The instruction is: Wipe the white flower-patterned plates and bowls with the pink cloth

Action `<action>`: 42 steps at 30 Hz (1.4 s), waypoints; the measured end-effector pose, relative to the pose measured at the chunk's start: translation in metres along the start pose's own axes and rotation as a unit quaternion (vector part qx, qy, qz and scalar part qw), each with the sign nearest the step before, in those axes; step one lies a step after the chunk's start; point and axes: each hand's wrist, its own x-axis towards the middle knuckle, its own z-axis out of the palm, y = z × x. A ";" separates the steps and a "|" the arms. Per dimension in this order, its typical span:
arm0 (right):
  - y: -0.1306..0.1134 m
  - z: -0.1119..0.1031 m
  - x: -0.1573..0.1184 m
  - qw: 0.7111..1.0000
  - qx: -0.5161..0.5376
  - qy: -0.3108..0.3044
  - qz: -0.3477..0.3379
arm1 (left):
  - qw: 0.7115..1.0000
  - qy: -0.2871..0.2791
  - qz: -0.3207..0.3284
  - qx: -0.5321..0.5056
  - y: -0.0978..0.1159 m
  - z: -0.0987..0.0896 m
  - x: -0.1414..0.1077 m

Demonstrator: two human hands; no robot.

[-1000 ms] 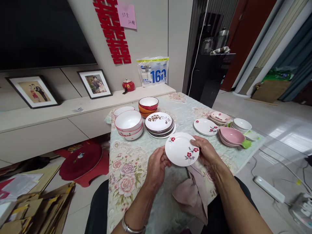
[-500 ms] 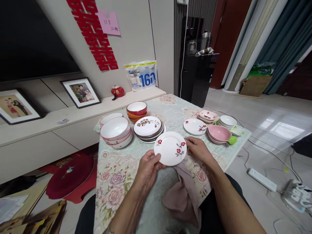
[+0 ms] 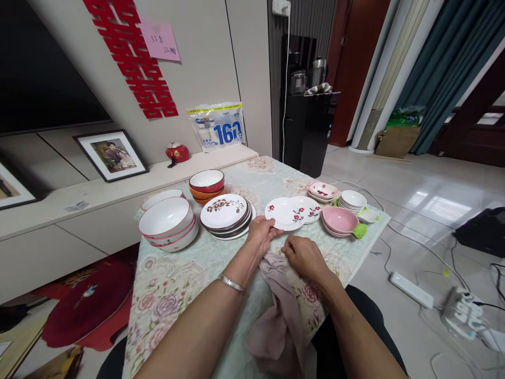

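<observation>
Left hand (image 3: 262,234): pinched the near left edge of one held plate (image 3: 281,216), thumb over the rim, fingers beneath.
Right hand (image 3: 306,255): hovered or rested just beside the cloth, fingers curled together; contact hard to tell.
Held plate: overlapped, in view, one resting plate (image 3: 311,205) with matching red flowers, at the right of the stacks; touching or apart, impossible to tell.
Cloth (image 3: 276,316): numbered one, hung rumpled toward the near edge, between the forearms.
Brown-patterned plates (image 3: 224,211): stood in one stack left of the held plate, several deep, too tight to count.
Red-rimmed bowls (image 3: 165,217): numbered at least two nested in front, at least one behind.
Red bowl (image 3: 206,180): numbered one, sat on top of at least two orange bowls (image 3: 205,195).
Pink bowls (image 3: 340,220): numbered two, nested, with a green leaf-shaped handle at the right.
Pink patterned dishes (image 3: 323,190): numbered two, stacked behind.
Small white bowls (image 3: 353,200): rose in one stack, at least four.
Counter (image 3: 177,273): carried all these dishes on a flowered cover.
</observation>
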 end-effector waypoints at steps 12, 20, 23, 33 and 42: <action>-0.003 -0.003 -0.004 0.998 -0.024 -0.036 -0.037 | 0.999 0.003 -0.046 0.009 -0.008 0.017 0.033; -0.003 -0.004 -0.004 0.999 -0.013 -0.037 -0.035 | 0.998 -0.010 -0.062 0.020 -0.011 0.033 0.040; -0.003 -0.003 -0.003 0.999 -0.010 -0.039 -0.032 | 0.996 -0.018 -0.076 0.034 -0.012 0.038 0.041; 0.000 0.000 -0.001 0.998 -0.020 -0.038 -0.038 | 0.993 -0.041 -0.099 0.050 -0.019 0.051 0.047; -0.001 -0.002 0.000 0.998 -0.020 -0.044 -0.031 | 0.995 -0.024 -0.072 0.066 -0.032 0.050 0.057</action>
